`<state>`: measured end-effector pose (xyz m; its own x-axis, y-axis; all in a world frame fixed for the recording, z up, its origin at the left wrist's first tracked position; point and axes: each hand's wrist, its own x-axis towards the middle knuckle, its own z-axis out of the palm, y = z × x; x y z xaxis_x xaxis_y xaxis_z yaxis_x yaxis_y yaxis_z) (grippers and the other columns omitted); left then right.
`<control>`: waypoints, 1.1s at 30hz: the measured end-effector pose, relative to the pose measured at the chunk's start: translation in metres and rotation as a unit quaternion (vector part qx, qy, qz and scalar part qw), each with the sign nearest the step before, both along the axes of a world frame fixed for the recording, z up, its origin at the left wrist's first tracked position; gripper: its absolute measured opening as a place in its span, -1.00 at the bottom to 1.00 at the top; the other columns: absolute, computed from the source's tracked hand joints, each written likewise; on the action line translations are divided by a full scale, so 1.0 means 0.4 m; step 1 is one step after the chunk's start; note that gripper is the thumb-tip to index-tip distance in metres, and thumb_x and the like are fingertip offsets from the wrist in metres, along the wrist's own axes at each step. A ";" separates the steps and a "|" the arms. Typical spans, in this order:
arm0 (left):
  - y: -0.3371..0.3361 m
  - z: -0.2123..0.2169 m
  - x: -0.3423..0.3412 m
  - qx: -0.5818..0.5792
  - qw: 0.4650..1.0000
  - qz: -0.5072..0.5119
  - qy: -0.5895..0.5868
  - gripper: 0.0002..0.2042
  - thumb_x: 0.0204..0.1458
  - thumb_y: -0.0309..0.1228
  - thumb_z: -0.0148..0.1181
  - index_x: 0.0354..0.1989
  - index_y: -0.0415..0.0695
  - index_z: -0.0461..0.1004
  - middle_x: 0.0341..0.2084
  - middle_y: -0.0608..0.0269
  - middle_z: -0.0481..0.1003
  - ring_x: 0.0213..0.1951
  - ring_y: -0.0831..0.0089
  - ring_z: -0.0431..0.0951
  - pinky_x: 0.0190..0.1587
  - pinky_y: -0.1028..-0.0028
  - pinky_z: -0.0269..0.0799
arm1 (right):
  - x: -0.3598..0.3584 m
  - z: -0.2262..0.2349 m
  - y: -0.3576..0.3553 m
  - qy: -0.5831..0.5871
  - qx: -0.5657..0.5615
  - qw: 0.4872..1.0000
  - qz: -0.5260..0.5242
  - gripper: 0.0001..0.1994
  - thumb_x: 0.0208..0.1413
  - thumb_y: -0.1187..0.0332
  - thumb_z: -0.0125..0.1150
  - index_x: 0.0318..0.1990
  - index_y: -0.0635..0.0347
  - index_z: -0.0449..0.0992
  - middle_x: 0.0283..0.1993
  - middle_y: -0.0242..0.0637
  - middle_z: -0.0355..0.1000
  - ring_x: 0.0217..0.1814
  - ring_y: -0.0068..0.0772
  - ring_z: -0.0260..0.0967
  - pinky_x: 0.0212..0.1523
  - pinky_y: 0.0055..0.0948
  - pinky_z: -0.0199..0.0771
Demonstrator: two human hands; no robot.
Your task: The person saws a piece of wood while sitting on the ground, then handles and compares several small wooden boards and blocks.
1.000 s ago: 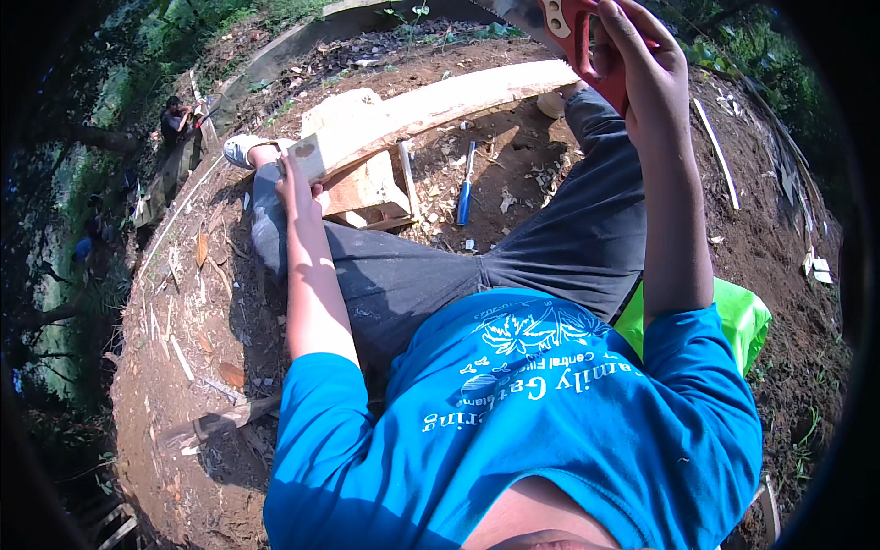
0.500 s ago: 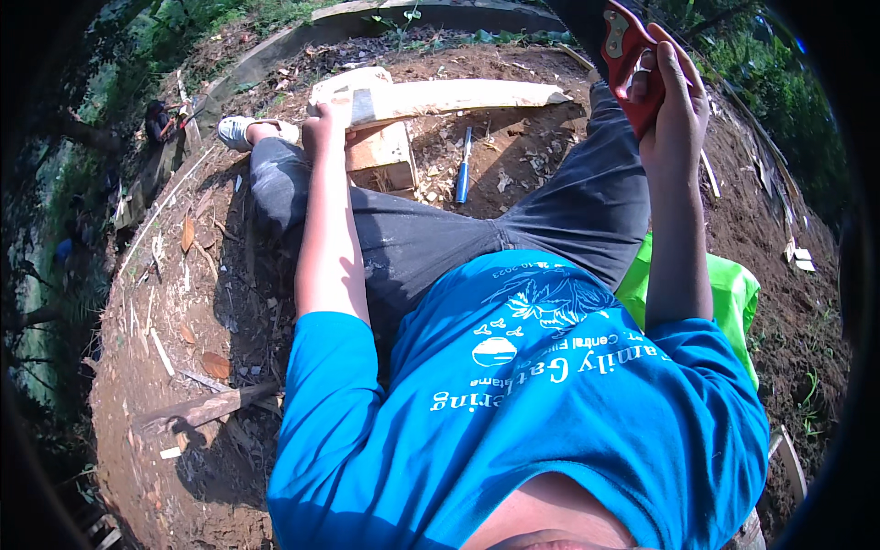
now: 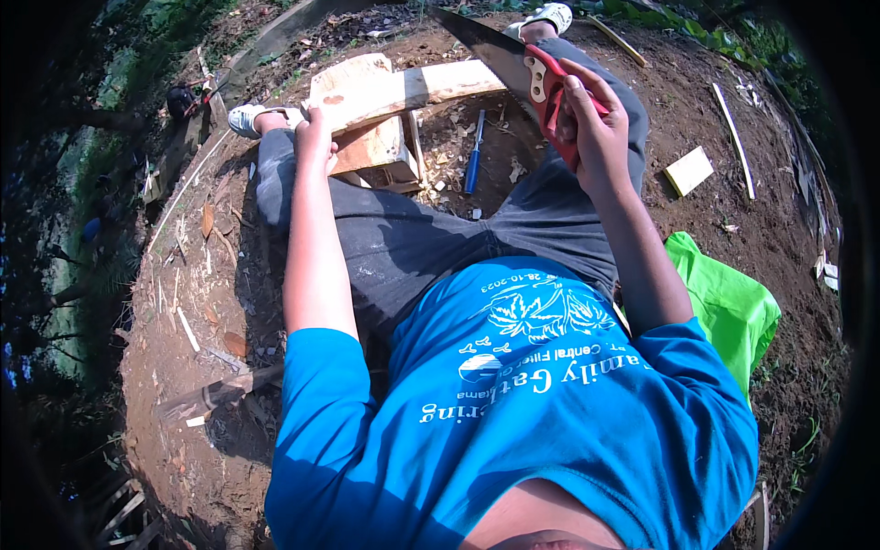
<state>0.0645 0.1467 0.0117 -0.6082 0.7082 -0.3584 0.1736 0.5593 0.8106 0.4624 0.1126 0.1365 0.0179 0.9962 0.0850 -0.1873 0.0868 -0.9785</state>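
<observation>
Right hand (image 3: 596, 126) gripping a red-handled handsaw (image 3: 515, 66), a person (image 3: 513, 394) appears to clasp a pale timber (image 3: 412, 90) at one end with the left hand (image 3: 315, 142). It lies over a wooden block (image 3: 374, 148) between the legs (image 3: 403, 257).

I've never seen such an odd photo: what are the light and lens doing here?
In the head view, the lens bows the ground into a ball, with black corners; sunlight brightens the wooden beam, while the right forearm and trees at left look shaded.

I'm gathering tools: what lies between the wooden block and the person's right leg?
In the head view, a blue-handled chisel lies on soil among wood chips.
</observation>
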 end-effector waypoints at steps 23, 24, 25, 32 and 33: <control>0.259 0.057 0.218 -0.221 0.809 -0.300 0.454 -0.42 0.23 0.11 -0.16 0.04 -0.08 0.63 -0.06 -0.02 0.64 0.03 0.03 0.64 0.01 0.06 0.53 | -0.053 -0.104 0.027 -0.076 -0.006 0.997 0.031 -0.62 0.30 0.35 0.24 0.18 0.39 0.51 -0.03 -0.17 0.61 -0.03 -0.57 0.50 0.02 -0.52 0.47; 0.259 0.057 0.216 -0.223 0.810 -0.300 0.452 -0.43 0.23 0.10 -0.16 0.04 -0.07 0.62 -0.06 -0.03 0.64 0.03 0.03 0.64 0.01 0.05 0.54 | -0.052 -0.095 0.026 -0.084 0.000 0.996 0.033 -0.62 0.30 0.34 0.24 0.18 0.39 0.51 0.00 -0.14 0.61 0.03 -0.54 0.51 0.07 -0.50 0.47; 0.260 0.060 0.218 -0.224 0.811 -0.297 0.451 -0.43 0.23 0.09 -0.16 0.05 -0.07 0.62 -0.05 -0.02 0.63 0.03 0.02 0.64 0.01 0.04 0.54 | -0.051 -0.087 0.028 -0.084 -0.001 0.996 0.036 -0.62 0.29 0.34 0.24 0.18 0.37 0.52 0.01 -0.12 0.61 0.07 -0.50 0.52 0.10 -0.49 0.47; 0.254 0.063 0.223 -0.219 0.822 -0.284 0.442 -0.46 0.20 0.04 -0.14 0.08 -0.05 0.61 0.00 -0.03 0.62 0.04 0.01 0.63 0.01 -0.03 0.54 | -0.112 -0.146 0.090 -0.102 0.017 0.994 0.030 -0.63 0.28 0.29 0.26 0.14 0.34 0.56 0.04 -0.07 0.61 0.10 -0.36 0.56 0.13 -0.41 0.48; 0.250 0.067 0.220 -0.217 0.823 -0.281 0.443 -0.46 0.19 0.03 -0.13 0.08 -0.05 0.61 0.01 -0.03 0.61 0.04 0.01 0.63 0.02 -0.03 0.54 | -0.122 -0.145 0.096 -0.104 0.018 0.994 0.033 -0.63 0.28 0.29 0.26 0.13 0.34 0.56 0.04 -0.06 0.61 0.10 -0.35 0.57 0.14 -0.40 0.48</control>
